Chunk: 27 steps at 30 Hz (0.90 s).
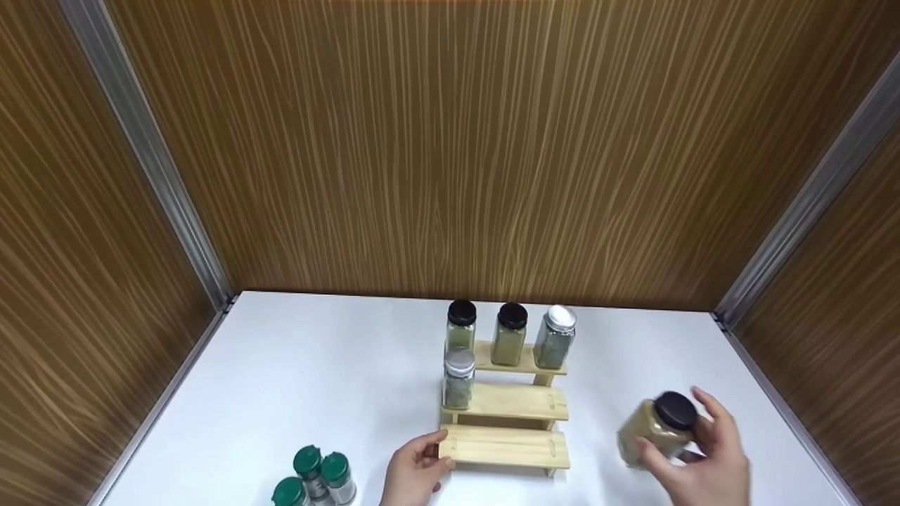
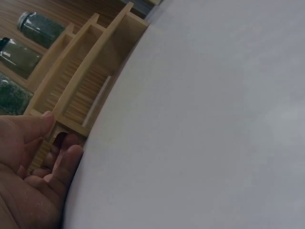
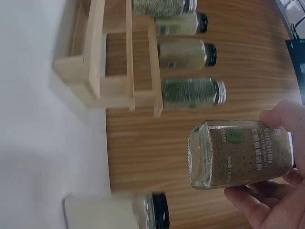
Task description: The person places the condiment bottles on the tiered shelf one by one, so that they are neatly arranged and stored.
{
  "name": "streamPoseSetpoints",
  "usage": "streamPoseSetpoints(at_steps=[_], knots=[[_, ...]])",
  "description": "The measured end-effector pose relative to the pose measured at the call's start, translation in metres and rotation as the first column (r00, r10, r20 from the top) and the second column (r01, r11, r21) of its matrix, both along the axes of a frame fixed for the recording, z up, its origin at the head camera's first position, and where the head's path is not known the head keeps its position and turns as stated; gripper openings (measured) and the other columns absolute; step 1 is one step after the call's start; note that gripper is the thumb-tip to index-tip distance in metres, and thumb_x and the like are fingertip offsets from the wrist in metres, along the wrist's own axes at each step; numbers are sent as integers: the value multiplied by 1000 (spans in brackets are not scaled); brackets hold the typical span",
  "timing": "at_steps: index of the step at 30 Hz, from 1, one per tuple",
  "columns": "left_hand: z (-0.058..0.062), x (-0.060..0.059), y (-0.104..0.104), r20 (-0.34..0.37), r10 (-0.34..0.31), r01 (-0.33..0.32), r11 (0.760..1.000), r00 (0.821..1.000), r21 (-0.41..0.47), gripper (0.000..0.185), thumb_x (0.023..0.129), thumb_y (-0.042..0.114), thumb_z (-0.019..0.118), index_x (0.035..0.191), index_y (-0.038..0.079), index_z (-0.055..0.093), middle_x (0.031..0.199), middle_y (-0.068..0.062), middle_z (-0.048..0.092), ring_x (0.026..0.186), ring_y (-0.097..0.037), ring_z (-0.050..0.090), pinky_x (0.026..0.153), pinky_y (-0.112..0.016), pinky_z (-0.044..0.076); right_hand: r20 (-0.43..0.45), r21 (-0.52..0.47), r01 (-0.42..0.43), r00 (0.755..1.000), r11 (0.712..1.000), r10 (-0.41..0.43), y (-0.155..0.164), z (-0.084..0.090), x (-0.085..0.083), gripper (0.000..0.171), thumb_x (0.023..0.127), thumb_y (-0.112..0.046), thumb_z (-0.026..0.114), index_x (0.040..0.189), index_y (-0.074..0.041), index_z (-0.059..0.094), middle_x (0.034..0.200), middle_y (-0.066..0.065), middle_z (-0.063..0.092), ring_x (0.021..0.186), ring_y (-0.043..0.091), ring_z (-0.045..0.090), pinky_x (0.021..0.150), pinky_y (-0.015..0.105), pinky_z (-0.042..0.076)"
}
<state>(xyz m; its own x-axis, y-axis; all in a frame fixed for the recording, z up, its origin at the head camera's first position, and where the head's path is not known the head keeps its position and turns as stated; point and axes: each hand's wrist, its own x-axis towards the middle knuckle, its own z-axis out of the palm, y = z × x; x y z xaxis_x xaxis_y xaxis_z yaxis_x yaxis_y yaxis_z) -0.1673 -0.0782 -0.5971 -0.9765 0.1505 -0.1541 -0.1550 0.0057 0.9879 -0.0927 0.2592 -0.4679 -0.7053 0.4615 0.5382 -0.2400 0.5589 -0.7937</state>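
A pale wooden three-step spice rack (image 1: pixel 508 422) stands on the white table (image 1: pixel 295 372). Three jars stand on its top step, two with black lids (image 1: pixel 460 327) (image 1: pixel 510 334) and one with a silver lid (image 1: pixel 555 337). Another silver-lidded jar (image 1: pixel 458 379) is at the left of the middle step. My left hand (image 1: pixel 436 451) grips the left end of the lowest step (image 2: pixel 71 121), thumb on top. My right hand (image 1: pixel 692 439) holds a black-lidded glass jar of tan spice (image 1: pixel 650 430) (image 3: pixel 240 155), tilted, above the table right of the rack.
Three green-lidded jars (image 1: pixel 318 478) stand together near the table's front left. Brown wood-grain walls close the table at the back and both sides. In the right wrist view, another black-lidded jar (image 3: pixel 155 210) shows blurred at the lower edge.
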Motion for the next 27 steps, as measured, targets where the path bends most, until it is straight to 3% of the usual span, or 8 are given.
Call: streamPoseSetpoints(at_steps=[5,12,20,27], knots=[[0,1,0,0,0,0,1000,1000,10,49,90,-2,79,137,-5,66,106,-8,66,81,-15,61,58,-23,51,17,-31,-50,999,998,50,-24,2,-14,91,61,24,88,143,4,55,105,-23,67,91,-3,67,72,13,57],[-2,-1,-1,-11,1,-1,1000,1000,15,49,91,-2,79,138,-6,65,108,-8,67,79,-13,61,57,-23,51,-48,-6,-148,988,989,147,-53,1,-39,89,64,23,88,143,3,54,117,21,72,98,-2,66,77,14,57],[-1,-1,-1,1,5,-5,1000,1000,17,48,90,-3,79,136,-6,66,105,-8,67,76,-13,61,57,-23,51,-109,10,-187,976,982,187,-78,-6,-61,85,63,19,91,140,5,57,123,19,71,101,1,66,80,16,58],[0,0,0,-4,7,-6,1000,1000,9,49,89,-3,80,136,-6,66,104,-7,68,79,-13,63,58,-23,52,-81,44,-197,976,979,200,-93,-19,-76,84,64,13,93,140,3,60,125,15,66,93,17,69,77,23,60]])
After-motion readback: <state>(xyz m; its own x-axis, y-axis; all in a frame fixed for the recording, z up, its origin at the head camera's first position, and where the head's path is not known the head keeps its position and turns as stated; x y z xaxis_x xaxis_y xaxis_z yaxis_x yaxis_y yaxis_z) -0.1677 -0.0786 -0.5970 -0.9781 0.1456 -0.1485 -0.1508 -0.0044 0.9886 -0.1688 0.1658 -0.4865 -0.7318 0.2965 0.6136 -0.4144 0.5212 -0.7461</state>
